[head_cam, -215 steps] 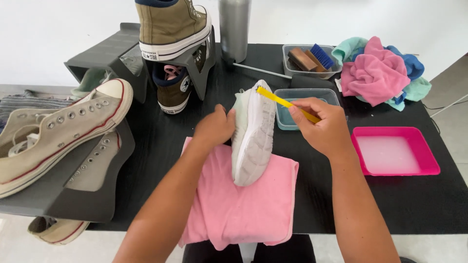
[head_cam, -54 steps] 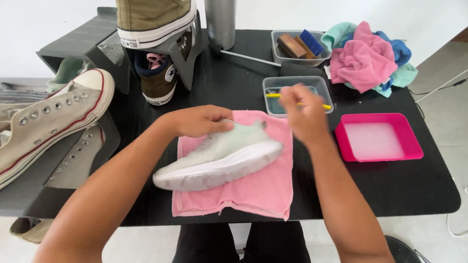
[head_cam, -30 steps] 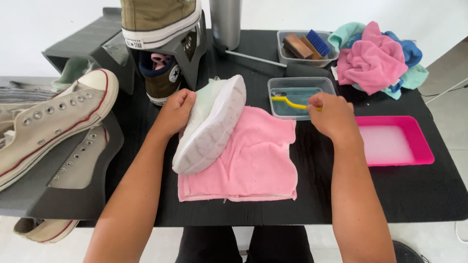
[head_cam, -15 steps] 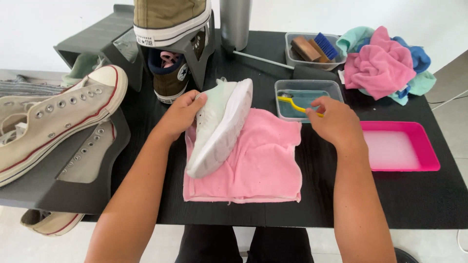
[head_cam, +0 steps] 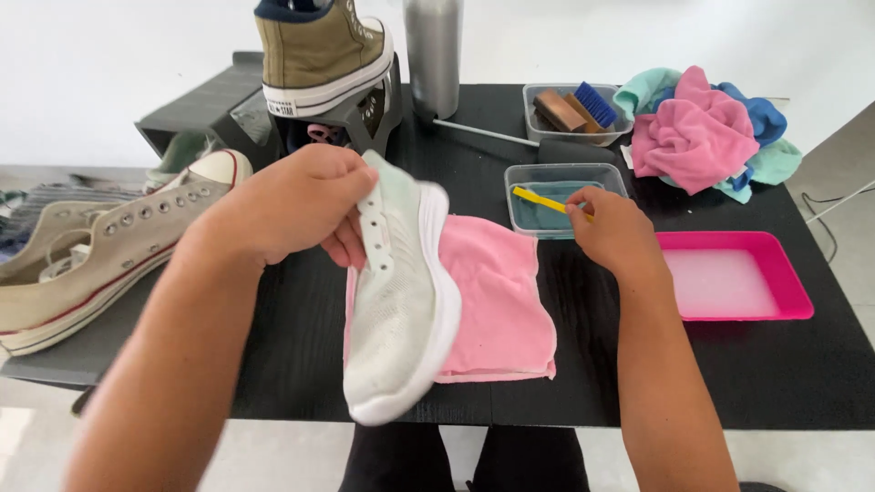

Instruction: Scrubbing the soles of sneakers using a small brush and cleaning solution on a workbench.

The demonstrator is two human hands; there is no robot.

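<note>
Above the pink cloth (head_cam: pixel 497 301): my left hand (head_cam: pixel 292 200) gripped a pale shoe (head_cam: pixel 401 301); right hand (head_cam: pixel 615 232) pinched a yellow brush (head_cam: pixel 538 199) over the clear tub (head_cam: pixel 565 178).

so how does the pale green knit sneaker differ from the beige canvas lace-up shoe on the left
The pale green knit sneaker is held up over the pink cloth by the left hand; the beige canvas lace-up shoe rests on a grey stand. The sneaker has a thick all-white sole and empty eyelets; the canvas shoe has a thin sole with a red stripe and metal eyelets. Both are low-cut, light-coloured shoes.
</note>
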